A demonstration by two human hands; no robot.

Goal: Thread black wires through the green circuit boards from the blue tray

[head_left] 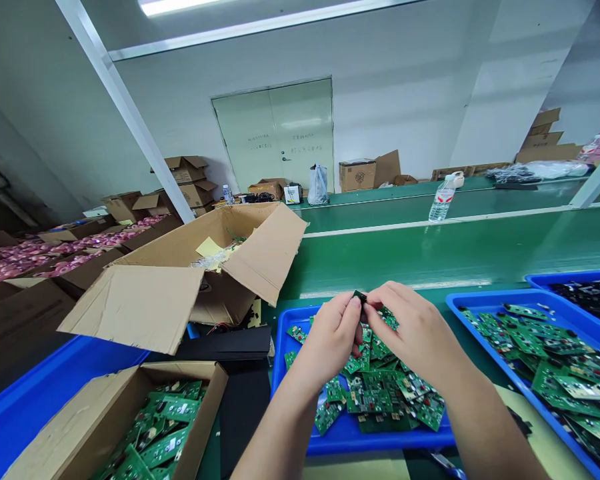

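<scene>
A small dark piece (360,297) is held up between my hands, mostly hidden by the fingers; its exact kind cannot be made out. My left hand (333,328) is closed, gripping it between thumb and fingers. From the other side, the fingertips of my right hand (405,327) pinch at the same piece. Below both hands lies a blue tray (380,445) with a heap of green circuit boards (375,393). My forearms cover parts of the tray.
To the right, another blue tray (453,301) holds circuit boards; a farther tray (535,279) holds black parts. At left stand a cardboard box (220,380) of boards and a large open carton (135,300). A water bottle (441,199) stands on the green bench (360,260).
</scene>
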